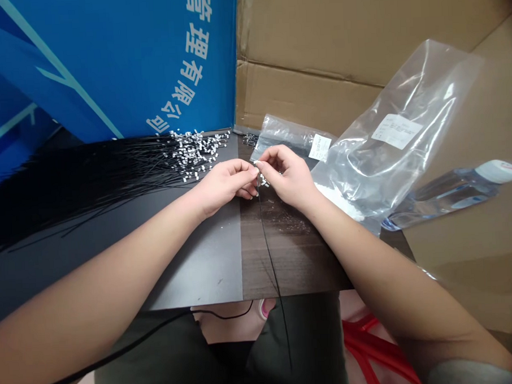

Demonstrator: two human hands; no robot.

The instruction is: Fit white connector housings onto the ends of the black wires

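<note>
My left hand point(232, 183) and my right hand point(287, 176) meet fingertip to fingertip over the table. Between them hangs a thin black wire point(267, 242), its upper end at my left thumb and finger, its tail drooping past the table edge. Pinched by my right thumb and index finger is a tiny white connector point(257, 163), mostly covered by the fingertips. Whether the wire sits inside it I cannot tell. Just under my hands lie a few loose white connectors point(264, 181). Left of them spreads a big bundle of black wires point(89, 171) with white connectors point(195, 150) on their ends.
A clear labelled plastic bag point(400, 146) with white pieces leans at the right, beside a water bottle point(451, 192). Behind my hands lies a smaller labelled bag point(287, 135). Cardboard point(317, 36) and a blue panel point(148, 49) wall the back. A red stool point(377, 348) stands below.
</note>
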